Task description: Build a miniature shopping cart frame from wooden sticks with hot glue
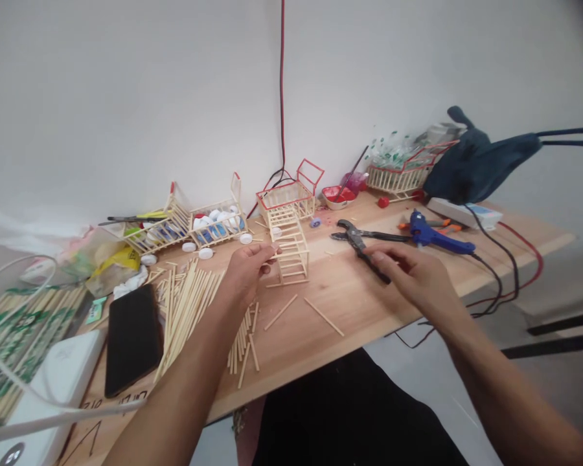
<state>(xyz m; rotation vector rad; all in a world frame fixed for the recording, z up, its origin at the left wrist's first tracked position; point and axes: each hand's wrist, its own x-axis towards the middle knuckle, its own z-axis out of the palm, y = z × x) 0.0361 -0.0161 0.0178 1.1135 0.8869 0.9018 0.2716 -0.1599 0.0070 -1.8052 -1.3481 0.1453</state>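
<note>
At the middle of the table, a small frame of thin wooden sticks (298, 251) stands with ladder-like sides. My left hand (249, 268) is closed, thumb and forefinger pinching the near left side of this frame. My right hand (412, 275) has its fingers curled at the lower handle of black-handled pliers (354, 234), which lie on the wood with their jaws pointing left. Two loose sticks (323, 316) lie in front of the frame. A pile of cut sticks (187, 304) spreads beside and under my left forearm.
Small stick carts (218, 226) line the wall, some filled with bottle caps. A blue glue gun (437, 239) and its cable lie right. Red paint sits in a dish (339, 202). Toward the left are a phone (133, 340), a white power bank (53, 388) and bundled sticks (24, 343).
</note>
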